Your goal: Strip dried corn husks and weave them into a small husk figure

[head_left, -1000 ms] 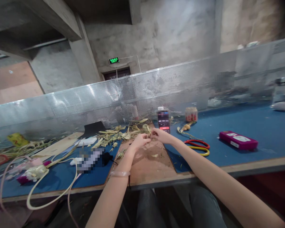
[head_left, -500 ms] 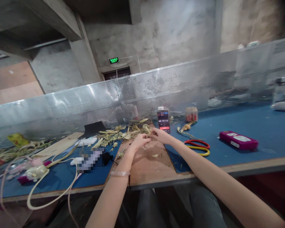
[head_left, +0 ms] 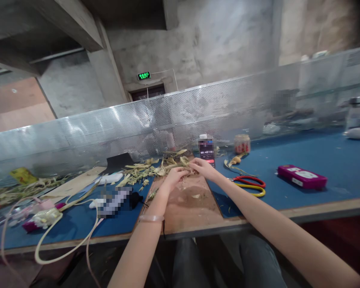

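Observation:
On a brown wooden board (head_left: 187,214), both hands work at a heap of dried, pale-green plant stalks and leaves (head_left: 171,162). My left hand (head_left: 176,178) is at the near side of the heap, fingers closed on dried plant stalks. Just right of it and slightly farther off, my right hand (head_left: 203,168) has its fingertips pinched on the same strands. The exact piece between them is too small and partly covered by the fingers. A pale bangle (head_left: 151,218) circles my left wrist. Plant crumbs lie on the board in front of the hands.
A phone (head_left: 206,150) showing a timer stands behind my right hand. To the right are scissors with red and yellow handles (head_left: 250,187), a jar (head_left: 242,144) and a magenta box (head_left: 301,177). Looped cables (head_left: 42,248) hang over the left edge. A perforated metal screen (head_left: 138,114) runs behind.
My hands have moved slightly apart, and the fingers that met before now have a small gap with plant strands between. The other things have stayed put.

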The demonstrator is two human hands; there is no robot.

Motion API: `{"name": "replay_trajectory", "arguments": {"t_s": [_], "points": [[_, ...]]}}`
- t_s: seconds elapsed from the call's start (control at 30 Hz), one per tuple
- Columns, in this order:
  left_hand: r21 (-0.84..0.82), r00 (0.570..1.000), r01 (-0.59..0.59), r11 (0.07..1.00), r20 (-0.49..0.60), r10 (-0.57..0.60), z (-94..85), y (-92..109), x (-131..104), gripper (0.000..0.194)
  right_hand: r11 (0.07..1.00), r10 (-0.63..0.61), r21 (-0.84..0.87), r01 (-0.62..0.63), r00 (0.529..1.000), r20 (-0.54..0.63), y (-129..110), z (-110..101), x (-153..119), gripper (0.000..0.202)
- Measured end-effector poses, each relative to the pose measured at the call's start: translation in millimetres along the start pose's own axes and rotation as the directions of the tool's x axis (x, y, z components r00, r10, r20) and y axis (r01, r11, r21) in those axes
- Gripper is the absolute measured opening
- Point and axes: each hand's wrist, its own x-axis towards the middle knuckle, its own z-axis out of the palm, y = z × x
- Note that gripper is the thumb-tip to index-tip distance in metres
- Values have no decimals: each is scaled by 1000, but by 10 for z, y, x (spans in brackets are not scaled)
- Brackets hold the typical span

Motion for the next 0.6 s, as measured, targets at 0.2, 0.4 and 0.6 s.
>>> {"name": "replay_trajectory", "arguments": {"t_s": [0.2,0.4,0.6], "points": [[-145,999,36,989,18,-34,-17,12,8,19,966,43,250,-71,992,116,-17,-103,2,39],[-107,1000,26,994,2,-26,-21,9,1,23,995,-36,101,26,994,104,16,-95,1,32],[-24,1000,-8,1000,28,9,-21,9,-11,30,997,-67,-26,69,996,66,23,-59,11,28]]}}
